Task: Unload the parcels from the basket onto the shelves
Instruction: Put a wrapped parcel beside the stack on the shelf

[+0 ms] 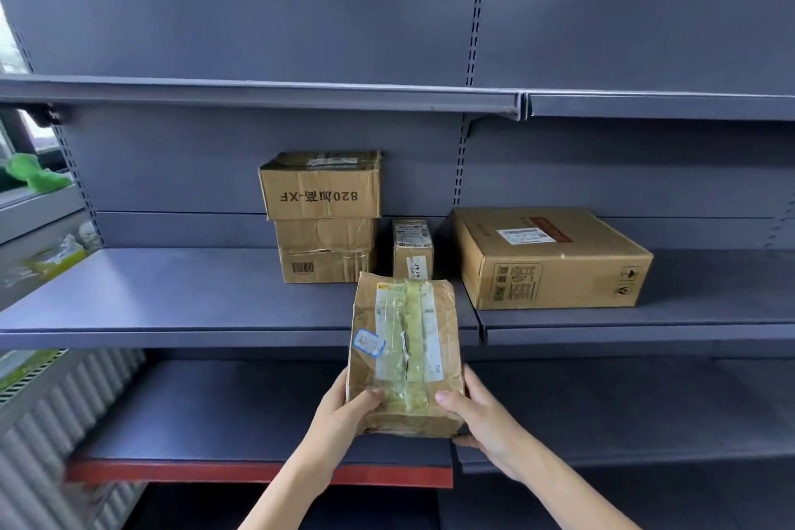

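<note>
Before a grey metal shelving unit (241,99): a taped brown parcel (406,357) held up at the front edge of the middle shelf (172,301), far end tilted toward the shelf, near end lower. Left hand (344,409) gripping the near left corner, thumb curled over the top face, fingers hidden beneath. Right hand (486,417) gripping the near right corner likewise, thumb on top, fingers wrapped under. White shipping label and yellowish tape running lengthwise on the parcel, plus a small blue-edged sticker (369,343) near its left side. On the middle shelf behind it: a stack of cardboard boxes (322,219), top one printed "820" upside down; just beside, a small narrow carton (412,247); farther right, apart, a large flat box (550,258) on the adjoining shelf section. Lower shelf (215,413) with a red front strip below the hands. Basket out of view.
</note>
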`<act>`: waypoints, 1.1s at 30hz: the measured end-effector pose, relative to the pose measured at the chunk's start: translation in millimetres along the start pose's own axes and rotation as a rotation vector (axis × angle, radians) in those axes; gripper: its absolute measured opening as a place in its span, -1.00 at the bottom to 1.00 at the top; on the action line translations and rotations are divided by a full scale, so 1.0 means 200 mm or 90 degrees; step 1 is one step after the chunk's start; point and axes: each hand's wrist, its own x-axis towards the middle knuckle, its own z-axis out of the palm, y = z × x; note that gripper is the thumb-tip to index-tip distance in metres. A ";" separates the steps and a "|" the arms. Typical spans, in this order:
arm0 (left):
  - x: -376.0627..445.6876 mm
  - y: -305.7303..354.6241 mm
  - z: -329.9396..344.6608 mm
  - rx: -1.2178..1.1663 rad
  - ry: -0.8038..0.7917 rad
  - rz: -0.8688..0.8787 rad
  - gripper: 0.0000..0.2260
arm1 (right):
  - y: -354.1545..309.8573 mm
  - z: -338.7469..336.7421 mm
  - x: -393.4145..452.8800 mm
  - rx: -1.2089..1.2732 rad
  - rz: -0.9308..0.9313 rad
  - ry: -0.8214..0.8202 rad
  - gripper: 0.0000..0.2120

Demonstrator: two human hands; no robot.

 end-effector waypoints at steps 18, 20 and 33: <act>-0.16 -0.02 -0.20 -0.018 0.169 -0.011 -0.71 | 0.03 0.24 0.12 0.029 -0.025 -0.097 -0.20; -0.16 -0.01 -0.21 -0.015 0.171 -0.009 -0.68 | 0.02 0.25 0.12 0.022 -0.048 -0.098 -0.20; -0.17 0.00 -0.34 -0.024 0.209 -0.009 -0.75 | -0.08 0.40 0.19 -0.004 -0.009 -0.136 -0.22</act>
